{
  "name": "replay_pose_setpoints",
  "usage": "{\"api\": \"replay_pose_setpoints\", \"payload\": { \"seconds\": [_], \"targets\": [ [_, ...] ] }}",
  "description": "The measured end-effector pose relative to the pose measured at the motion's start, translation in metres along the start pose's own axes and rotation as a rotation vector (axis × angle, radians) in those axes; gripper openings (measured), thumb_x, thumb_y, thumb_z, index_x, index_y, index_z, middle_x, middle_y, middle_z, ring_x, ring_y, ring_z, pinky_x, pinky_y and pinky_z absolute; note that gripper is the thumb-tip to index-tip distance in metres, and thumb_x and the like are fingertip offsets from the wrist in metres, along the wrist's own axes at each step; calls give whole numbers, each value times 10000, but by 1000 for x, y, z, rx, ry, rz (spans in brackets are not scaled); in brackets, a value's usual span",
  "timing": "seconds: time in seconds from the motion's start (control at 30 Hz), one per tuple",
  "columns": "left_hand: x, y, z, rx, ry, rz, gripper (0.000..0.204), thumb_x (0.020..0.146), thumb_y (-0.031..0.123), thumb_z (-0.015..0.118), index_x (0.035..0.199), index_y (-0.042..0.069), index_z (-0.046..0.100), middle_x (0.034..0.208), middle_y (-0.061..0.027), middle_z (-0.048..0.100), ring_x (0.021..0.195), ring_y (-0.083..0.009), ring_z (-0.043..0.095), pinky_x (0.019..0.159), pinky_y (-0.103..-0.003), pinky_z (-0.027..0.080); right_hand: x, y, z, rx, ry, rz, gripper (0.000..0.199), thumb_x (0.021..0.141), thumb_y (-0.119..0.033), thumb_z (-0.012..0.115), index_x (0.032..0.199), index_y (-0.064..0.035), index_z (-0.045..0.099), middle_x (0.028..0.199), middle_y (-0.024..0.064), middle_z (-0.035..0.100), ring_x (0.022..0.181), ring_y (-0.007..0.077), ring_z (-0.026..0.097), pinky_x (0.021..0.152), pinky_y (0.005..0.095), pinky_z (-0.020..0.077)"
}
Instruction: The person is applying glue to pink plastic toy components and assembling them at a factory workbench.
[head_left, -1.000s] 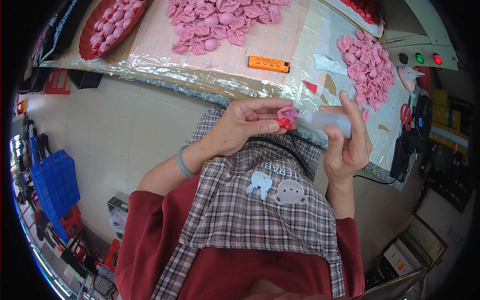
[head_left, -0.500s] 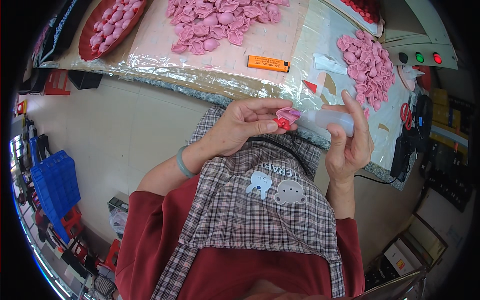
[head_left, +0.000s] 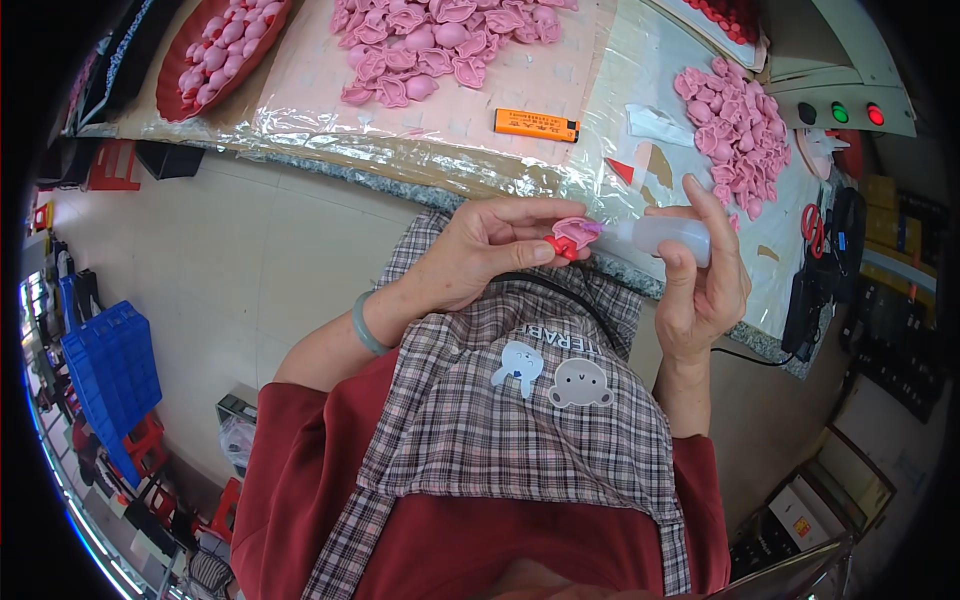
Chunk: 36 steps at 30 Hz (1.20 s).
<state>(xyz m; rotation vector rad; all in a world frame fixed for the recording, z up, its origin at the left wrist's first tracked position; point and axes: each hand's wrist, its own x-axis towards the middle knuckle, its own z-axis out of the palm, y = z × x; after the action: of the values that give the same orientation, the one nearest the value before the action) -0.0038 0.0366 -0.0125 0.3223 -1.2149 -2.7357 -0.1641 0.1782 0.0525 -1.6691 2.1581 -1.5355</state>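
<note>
Between the thumb and fingers of my left hand [head_left: 486,246] is a small pink piece [head_left: 573,233] with a ruffled edge and a red bow-like part [head_left: 563,247] below it. My right hand [head_left: 703,275] grips a translucent squeeze bottle [head_left: 672,240], lying level with its tip toward the pink piece. The purplish nozzle end is at the right edge of that piece; whether it touches, I cannot make out. Both hands are over my lap, just in front of the table edge.
Similar pink pieces form a large heap [head_left: 430,45] and a smaller one [head_left: 735,135] on the table. A red tray [head_left: 172,85] holds round pink parts. An orange lighter [head_left: 536,125], red-handled scissors [head_left: 812,232] and a machine with lit buttons [head_left: 845,90] are also there.
The bottle in my right hand has shifted very slightly to the right. My left hand and the pink piece stay almost in place, the piece tilting a little.
</note>
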Motion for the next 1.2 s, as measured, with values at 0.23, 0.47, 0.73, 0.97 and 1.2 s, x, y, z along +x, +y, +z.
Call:
{"api": "replay_pose_setpoints", "payload": {
  "seconds": [0.23, 0.47, 0.73, 0.97, 1.2],
  "targets": [
    [-1, -1, -1, -19, -5, -9, 436, 918, 37, 575, 1335, -44, 476, 1205, -199, 610, 1092, -264, 628, 928, -330, 529, -2, 1, -3, 56, 2, 129, 407, 921, -183, 628, 1246, 49, 552, 906, 150, 694, 800, 186, 675, 714, 280, 519],
    [0, 1, -1, -40, -10, -25, 436, 925, 52, 567, 1339, -44, 471, 1203, -199, 611, 1095, -266, 626, 926, -323, 527, -4, 4, -4, 64, 21, 124, 400, 925, -167, 620, 1250, 53, 548, 917, 157, 698, 818, 187, 680, 724, 278, 520],
    [0, 1, -1, -21, -19, -12, 435, 926, 47, 559, 1341, -46, 468, 1209, -206, 605, 1088, -276, 630, 921, -324, 529, -4, 5, -2, 80, 26, 112, 400, 917, -150, 627, 1252, 51, 545, 929, 159, 698, 827, 191, 682, 732, 282, 525],
    [1, 1, -1, -18, -22, -6, 435, 930, 54, 559, 1344, -40, 465, 1211, -207, 604, 1091, -287, 628, 927, -333, 529, -5, 8, -2, 48, 25, 74, 412, 916, -170, 634, 1251, 52, 543, 943, 163, 695, 839, 199, 686, 727, 285, 529],
    [1, 0, -1, -48, 7, 16, 421, 930, 54, 567, 1333, -22, 474, 1231, -212, 592, 1105, -291, 623, 923, -329, 539, -6, 7, -1, -25, 47, -6, 402, 916, -177, 635, 1227, 61, 546, 982, 176, 679, 819, 228, 693, 700, 299, 541]
  ]
}}
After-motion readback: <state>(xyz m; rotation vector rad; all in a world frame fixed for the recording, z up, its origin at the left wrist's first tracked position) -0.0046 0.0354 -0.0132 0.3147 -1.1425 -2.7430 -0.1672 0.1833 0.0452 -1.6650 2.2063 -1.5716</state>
